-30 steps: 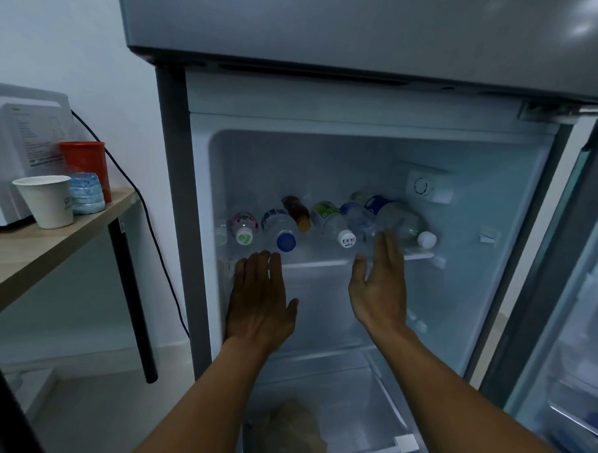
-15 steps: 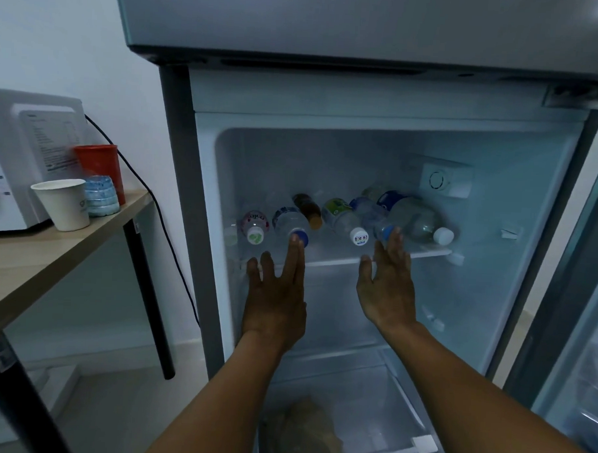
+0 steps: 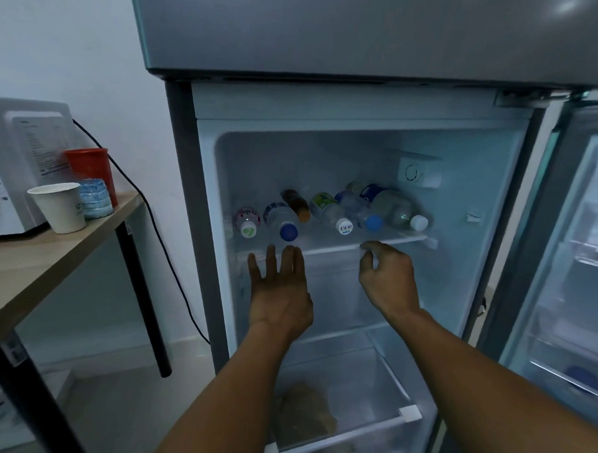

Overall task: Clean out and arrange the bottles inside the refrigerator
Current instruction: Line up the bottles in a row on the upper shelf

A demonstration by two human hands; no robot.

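The refrigerator stands open with several plastic bottles lying on their sides on the glass shelf [image 3: 327,250], caps toward me. From the left: a pink-labelled bottle [image 3: 247,220], a blue-capped water bottle [image 3: 281,220], a small brown bottle [image 3: 296,203], a green-labelled bottle [image 3: 329,210], another blue-capped bottle [image 3: 358,210] and a large clear bottle with a white cap [image 3: 399,210]. My left hand [image 3: 279,290] is open, fingers spread, just below the shelf edge under the blue-capped bottle. My right hand [image 3: 386,278] is at the shelf's front edge with fingers loosely curled, holding nothing.
A clear crisper drawer [image 3: 377,431] below holds a brownish bag [image 3: 304,415]. The fridge door [image 3: 569,272] hangs open at the right. On the left a wooden table [image 3: 32,262] carries a white appliance [image 3: 16,166], a paper cup [image 3: 60,207] and a red cup [image 3: 89,167].
Both hands have drawn back from the bottles to the shelf edge. My right hand's fingers have curled in; my left hand has dropped slightly below the blue cap.
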